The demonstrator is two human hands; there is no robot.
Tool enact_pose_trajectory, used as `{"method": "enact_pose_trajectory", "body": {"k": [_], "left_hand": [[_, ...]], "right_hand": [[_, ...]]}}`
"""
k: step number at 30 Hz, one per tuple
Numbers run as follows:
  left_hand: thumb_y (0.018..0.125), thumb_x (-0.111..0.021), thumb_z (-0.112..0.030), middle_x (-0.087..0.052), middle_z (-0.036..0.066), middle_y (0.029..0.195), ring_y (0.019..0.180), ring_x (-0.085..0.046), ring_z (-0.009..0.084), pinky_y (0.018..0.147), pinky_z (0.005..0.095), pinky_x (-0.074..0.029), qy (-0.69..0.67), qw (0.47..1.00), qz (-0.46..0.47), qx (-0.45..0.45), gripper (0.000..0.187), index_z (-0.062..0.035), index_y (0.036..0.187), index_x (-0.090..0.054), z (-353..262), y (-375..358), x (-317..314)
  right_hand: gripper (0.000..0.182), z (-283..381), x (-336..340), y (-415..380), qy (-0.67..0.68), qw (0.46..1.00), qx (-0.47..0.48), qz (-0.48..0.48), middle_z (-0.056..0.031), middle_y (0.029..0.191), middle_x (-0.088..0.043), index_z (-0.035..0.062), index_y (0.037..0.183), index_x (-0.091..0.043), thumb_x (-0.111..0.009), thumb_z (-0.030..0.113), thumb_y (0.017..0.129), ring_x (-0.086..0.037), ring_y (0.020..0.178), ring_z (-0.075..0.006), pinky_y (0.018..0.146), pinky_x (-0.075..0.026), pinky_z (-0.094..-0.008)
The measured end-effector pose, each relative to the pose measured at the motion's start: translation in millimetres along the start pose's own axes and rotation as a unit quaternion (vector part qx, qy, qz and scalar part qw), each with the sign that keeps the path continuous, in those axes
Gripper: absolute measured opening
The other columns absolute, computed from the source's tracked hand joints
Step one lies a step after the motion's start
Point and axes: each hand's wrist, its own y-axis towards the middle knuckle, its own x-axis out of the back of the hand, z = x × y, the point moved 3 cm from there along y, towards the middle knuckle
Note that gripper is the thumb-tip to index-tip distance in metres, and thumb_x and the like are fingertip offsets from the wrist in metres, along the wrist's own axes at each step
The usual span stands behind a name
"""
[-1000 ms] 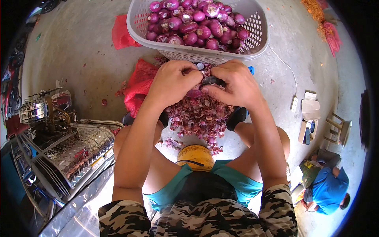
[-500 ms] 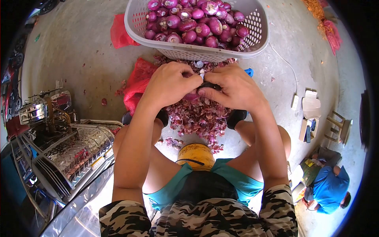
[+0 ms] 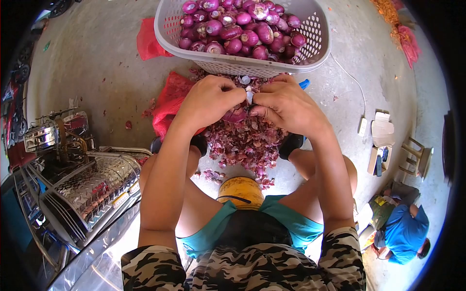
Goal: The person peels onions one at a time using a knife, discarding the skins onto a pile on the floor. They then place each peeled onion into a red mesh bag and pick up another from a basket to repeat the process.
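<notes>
My left hand (image 3: 213, 101) is closed around a red onion (image 3: 235, 115), whose purple side shows below the fingers. My right hand (image 3: 287, 105) meets it from the other side, thumb and fingers pinched near the onion's top. From behind the right hand sticks the blue handle end (image 3: 304, 84) of what looks like a small knife; its blade is mostly hidden. Pale bits show between the fingertips. Beneath both hands lies a heap of onion skins (image 3: 245, 145). Just beyond them stands a grey plastic basket (image 3: 242, 63) full of red onions (image 3: 250, 36).
Red mesh bags (image 3: 170, 99) lie left of the heap. A yellow bucket (image 3: 240, 191) is between my legs. Metal rack-like equipment (image 3: 92, 184) stands at left. On the right are a power strip (image 3: 362, 126), an open box (image 3: 381, 145), a stool (image 3: 415, 157) and a person in blue (image 3: 407, 233).
My right hand has shifted slightly and its wrist has turned, so the blue handle end now points higher. More of the onion shows beneath my left fingers.
</notes>
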Motion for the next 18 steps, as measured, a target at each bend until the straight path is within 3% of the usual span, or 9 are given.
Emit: {"method": "enact_pose_trajectory", "body": {"k": [7, 9, 10, 12, 16, 18], "left_hand": [[0.073, -0.056, -0.032, -0.063, 0.021, 0.076, 0.075, -0.061, 0.0344, 0.072, 0.0402, -0.047, 0.009, 0.998, -0.067, -0.009, 0.036, 0.0015, 0.079, -0.066, -6.0, -1.6, 2.3], [0.074, -0.055, -0.032, -0.063, 0.021, 0.078, 0.078, -0.061, 0.0363, 0.073, 0.0411, -0.046, 0.016, 0.994, -0.107, -0.025, 0.036, 0.0010, 0.082, -0.066, -3.8, -0.7, 0.5], [0.076, -0.054, -0.030, -0.063, 0.018, 0.077, 0.076, -0.061, 0.0310, 0.072, 0.0381, -0.046, 0.024, 0.994, -0.108, -0.024, 0.034, 0.0017, 0.084, -0.065, -4.4, -0.6, 0.4], [0.080, -0.052, -0.025, -0.063, 0.012, 0.074, 0.072, -0.061, 0.0204, 0.068, 0.0321, -0.045, 0.039, 0.993, -0.111, -0.021, 0.031, 0.0031, 0.087, -0.063, -7.3, -0.8, 1.3], [0.082, -0.049, -0.023, -0.064, 0.014, 0.079, 0.075, -0.060, 0.0216, 0.071, 0.0320, -0.045, 0.005, 0.990, -0.137, -0.031, 0.031, 0.0042, 0.086, -0.062, -1.4, 1.5, 0.7], [0.083, -0.048, -0.023, -0.064, 0.014, 0.080, 0.076, -0.060, 0.0218, 0.071, 0.0322, -0.045, -0.037, 0.988, -0.144, -0.035, 0.031, 0.0049, 0.086, -0.062, 0.7, 2.2, 1.4]], "right_hand": [[0.027, -11.7, 10.6, -2.7, -0.062, 0.990, -0.098, -0.075, -0.0106, 0.074, -0.059, 0.0055, 0.085, -0.059, -0.065, 0.031, 0.082, -0.058, 0.077, -0.0314, 0.065, -0.044, -0.0411], [0.030, -11.4, 9.8, -3.7, 0.024, 0.985, -0.142, -0.097, -0.0120, 0.076, -0.060, 0.0044, 0.088, -0.059, -0.069, 0.031, 0.078, -0.059, 0.078, -0.0330, 0.063, -0.046, -0.0410], [0.032, -11.3, 9.0, -3.6, 0.066, 0.978, -0.163, -0.108, -0.0127, 0.078, -0.060, 0.0039, 0.090, -0.059, -0.071, 0.030, 0.077, -0.059, 0.079, -0.0337, 0.061, -0.046, -0.0410], [0.033, -9.9, 2.8, -0.9, 0.087, 0.980, -0.103, -0.143, -0.0136, 0.082, -0.059, 0.0040, 0.092, -0.060, -0.074, 0.027, 0.073, -0.059, 0.080, -0.0340, 0.064, -0.047, -0.0408], [0.036, -2.2, -6.7, 4.3, 0.107, 0.974, -0.022, -0.201, -0.0139, 0.090, -0.058, 0.0030, 0.095, -0.059, -0.077, 0.020, 0.069, -0.059, 0.080, -0.0343, 0.066, -0.048, -0.0411], [0.037, 0.4, -11.9, 4.9, 0.103, 0.975, -0.032, -0.192, -0.0135, 0.091, -0.058, 0.0029, 0.096, -0.058, -0.077, 0.019, 0.069, -0.059, 0.079, -0.0342, 0.066, -0.048, -0.0410]]}}
